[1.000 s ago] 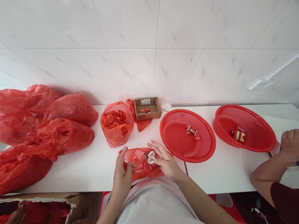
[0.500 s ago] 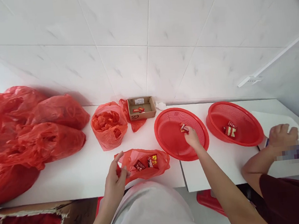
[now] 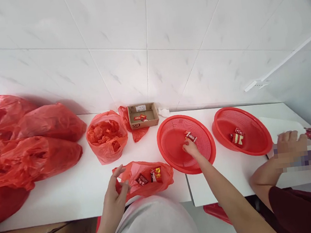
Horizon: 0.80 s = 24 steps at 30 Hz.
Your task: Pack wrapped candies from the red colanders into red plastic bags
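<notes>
the small cardboard box (image 3: pixel 149 123) by the wall bears a dark logo on its front that reads "sf". a white label on its far inner wall is too small to read. the sweet (image 3: pixel 191 137) in the red basket (image 3: pixel 171 148) carries white lettering, too blurred to read.

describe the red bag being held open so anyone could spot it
At the near edge of the white table, left of the middle red basket, lies the small red bag, its mouth held by the left hand. Unlike the stuffed bags behind, it's nearly flat and shows wrapped candies.
</notes>
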Motion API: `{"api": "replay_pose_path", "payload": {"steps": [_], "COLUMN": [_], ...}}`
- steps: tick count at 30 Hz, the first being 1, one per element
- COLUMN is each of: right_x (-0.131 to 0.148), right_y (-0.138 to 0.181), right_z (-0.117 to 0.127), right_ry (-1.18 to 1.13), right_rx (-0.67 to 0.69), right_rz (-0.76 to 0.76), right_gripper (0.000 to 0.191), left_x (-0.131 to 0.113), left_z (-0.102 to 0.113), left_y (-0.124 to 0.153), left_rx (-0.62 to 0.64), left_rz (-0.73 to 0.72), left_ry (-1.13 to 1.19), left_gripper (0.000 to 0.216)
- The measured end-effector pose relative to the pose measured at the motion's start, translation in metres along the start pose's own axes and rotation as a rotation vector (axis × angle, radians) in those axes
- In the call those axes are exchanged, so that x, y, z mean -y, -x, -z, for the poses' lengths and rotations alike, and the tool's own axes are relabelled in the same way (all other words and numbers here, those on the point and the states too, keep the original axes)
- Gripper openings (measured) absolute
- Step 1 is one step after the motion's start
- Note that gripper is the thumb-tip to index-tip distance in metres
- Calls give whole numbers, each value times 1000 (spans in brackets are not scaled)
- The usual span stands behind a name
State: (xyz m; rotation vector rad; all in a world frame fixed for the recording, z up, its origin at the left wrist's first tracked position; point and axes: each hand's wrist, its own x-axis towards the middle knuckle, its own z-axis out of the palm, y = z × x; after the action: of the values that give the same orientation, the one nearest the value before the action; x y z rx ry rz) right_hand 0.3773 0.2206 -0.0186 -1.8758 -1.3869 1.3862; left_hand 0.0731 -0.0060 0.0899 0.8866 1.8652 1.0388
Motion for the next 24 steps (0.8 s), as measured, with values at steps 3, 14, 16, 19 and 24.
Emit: {"api": "replay_pose_path", "payload": {"steps": [3, 14, 16, 19, 24], "right_x": [20, 74, 68, 54, 44], "right_y": [21, 127, 137, 138, 89], "right_z": [-8, -70, -92, -116, -91], "right_ry": [-199, -588, -481, -237, 8], "right_rx": [153, 507, 615, 529, 139], "right_rz": [48, 222, 199, 281, 408], "right_gripper": [41, 39, 42, 51, 45], "left_x": [-4, -1, -2, -3, 0], "left_z": [0, 3, 3, 4, 8], "left_y": [-3, -2, 1, 7, 15], "left_rx": [-52, -151, -148, -149, -137], "left_rz": [2, 14, 29, 22, -20], "left_ry": [27, 167, 180, 175, 147], "left_gripper": [50, 59, 62, 65, 66]}}
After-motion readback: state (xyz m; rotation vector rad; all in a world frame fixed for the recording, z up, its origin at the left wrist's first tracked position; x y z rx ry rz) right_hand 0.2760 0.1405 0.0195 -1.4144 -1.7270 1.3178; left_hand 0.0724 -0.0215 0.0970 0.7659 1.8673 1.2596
